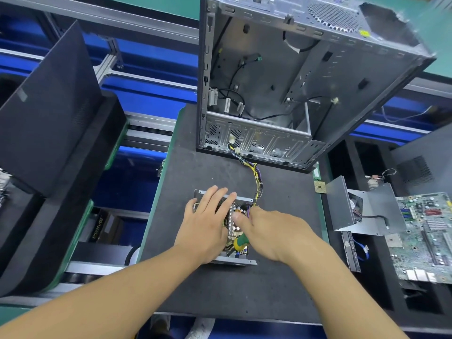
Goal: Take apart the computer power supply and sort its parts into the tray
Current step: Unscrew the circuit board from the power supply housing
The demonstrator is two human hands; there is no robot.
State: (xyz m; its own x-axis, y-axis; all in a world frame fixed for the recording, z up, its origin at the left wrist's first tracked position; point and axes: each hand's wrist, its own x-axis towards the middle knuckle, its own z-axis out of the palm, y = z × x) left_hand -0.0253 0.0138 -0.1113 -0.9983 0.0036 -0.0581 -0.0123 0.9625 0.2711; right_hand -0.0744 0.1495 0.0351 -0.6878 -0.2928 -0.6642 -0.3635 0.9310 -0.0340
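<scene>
As it sits open on the black mat (232,289), the power supply (231,225) shows its circuit board. The left hand (208,223) lies flat on top, fingers straight and spread. The right hand (274,233) reaches in, fingers bent down; a green-and-yellow screwdriver handle (241,242) shows beneath it, grip impossible to tell. Wires (255,177) run from the power supply to the stripped computer case (281,77) beyond it. To its right, a motherboard (425,236) lies in a black tray (371,277).

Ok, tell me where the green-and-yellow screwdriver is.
Head view, lower centre: the green-and-yellow screwdriver lies in the open metal power supply, between the left hand and the right hand.
</scene>
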